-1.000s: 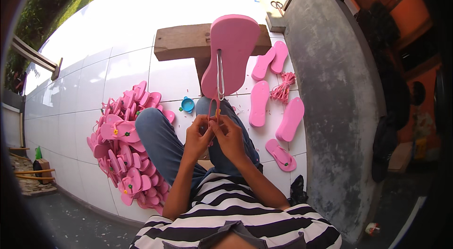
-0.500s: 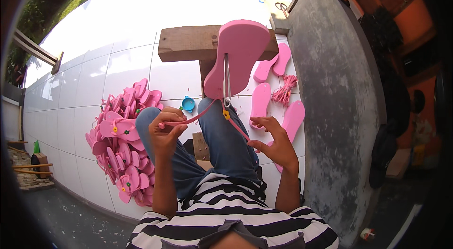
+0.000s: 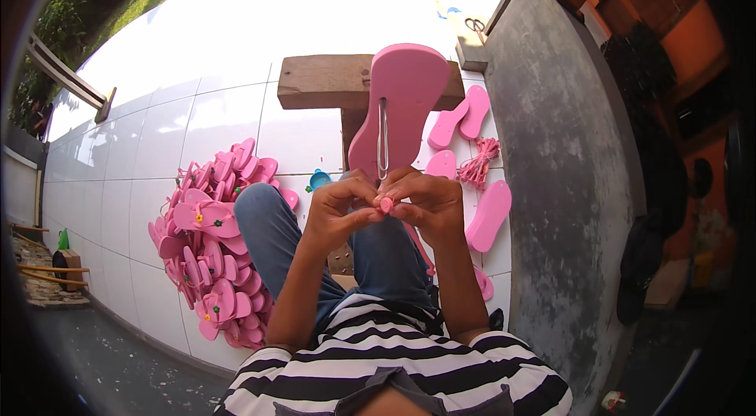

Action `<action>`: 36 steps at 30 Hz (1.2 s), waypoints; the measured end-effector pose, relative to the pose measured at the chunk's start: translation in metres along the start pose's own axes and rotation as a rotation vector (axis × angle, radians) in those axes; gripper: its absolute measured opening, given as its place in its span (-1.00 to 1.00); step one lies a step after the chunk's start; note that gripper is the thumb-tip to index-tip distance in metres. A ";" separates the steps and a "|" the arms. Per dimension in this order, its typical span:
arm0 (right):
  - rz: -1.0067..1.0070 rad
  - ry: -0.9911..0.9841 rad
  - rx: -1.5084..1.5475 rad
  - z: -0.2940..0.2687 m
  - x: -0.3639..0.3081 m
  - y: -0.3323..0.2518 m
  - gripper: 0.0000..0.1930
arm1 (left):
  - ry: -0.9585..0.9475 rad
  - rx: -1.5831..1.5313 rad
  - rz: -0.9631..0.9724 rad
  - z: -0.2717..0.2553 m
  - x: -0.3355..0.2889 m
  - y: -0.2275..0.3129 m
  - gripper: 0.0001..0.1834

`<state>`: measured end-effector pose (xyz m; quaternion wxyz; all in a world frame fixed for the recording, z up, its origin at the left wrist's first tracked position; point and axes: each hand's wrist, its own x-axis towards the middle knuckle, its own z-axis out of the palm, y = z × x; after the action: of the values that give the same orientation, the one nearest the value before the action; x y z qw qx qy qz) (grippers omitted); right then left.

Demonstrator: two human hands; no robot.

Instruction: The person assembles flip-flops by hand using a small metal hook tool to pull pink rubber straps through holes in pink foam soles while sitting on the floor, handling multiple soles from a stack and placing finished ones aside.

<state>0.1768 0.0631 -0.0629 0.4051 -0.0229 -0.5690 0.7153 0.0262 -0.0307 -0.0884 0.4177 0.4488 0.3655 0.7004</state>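
Note:
A pink flip-flop sole [image 3: 413, 85] stands tilted against a wooden stand, a looped metal wire tool [image 3: 383, 132] stuck through it. Just below the loop, my left hand [image 3: 340, 207] and my right hand [image 3: 431, 207] meet. Fingertips of both are closed around the end of a pink flip-flop strap [image 3: 386, 204]. Part of that strap hangs down beside my right hand, over my knee. My fingers hide the rest of it, and the yellow flower on it does not show.
At left lies a heap of pink flip-flops [image 3: 209, 219]. A small blue cup [image 3: 318, 180] sits near my knee. Loose soles [image 3: 489, 215] and a bundle of pink straps [image 3: 479, 163] are at right, beside a grey wall [image 3: 563, 180]. The wooden stand [image 3: 323, 83] is ahead.
My hands have come together from either side below the wire loop. The strap was spread between them; now both pinch its end. The view has shifted slightly.

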 end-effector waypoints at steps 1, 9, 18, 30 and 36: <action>0.006 0.088 0.029 0.004 0.002 -0.001 -0.80 | 0.023 0.036 -0.014 -0.001 0.005 0.002 -0.83; -0.161 0.300 -0.090 0.026 0.011 -0.004 -0.85 | 0.372 0.845 0.486 0.000 0.075 0.060 -0.85; -0.237 0.140 -0.577 0.022 0.013 -0.010 -0.80 | 0.126 0.930 0.175 0.004 0.126 0.086 -0.68; 0.068 0.243 -0.260 0.014 0.014 -0.005 -0.84 | 0.141 0.535 0.217 0.026 0.060 0.072 -0.75; -0.415 0.371 -0.966 -0.008 0.011 -0.029 -0.48 | 0.078 0.626 0.310 0.010 0.049 0.059 -0.56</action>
<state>0.1892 0.0765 -0.0367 0.5742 -0.2189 -0.7439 0.2626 0.0085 -0.0076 -0.0171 0.1343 0.5780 0.5057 0.6262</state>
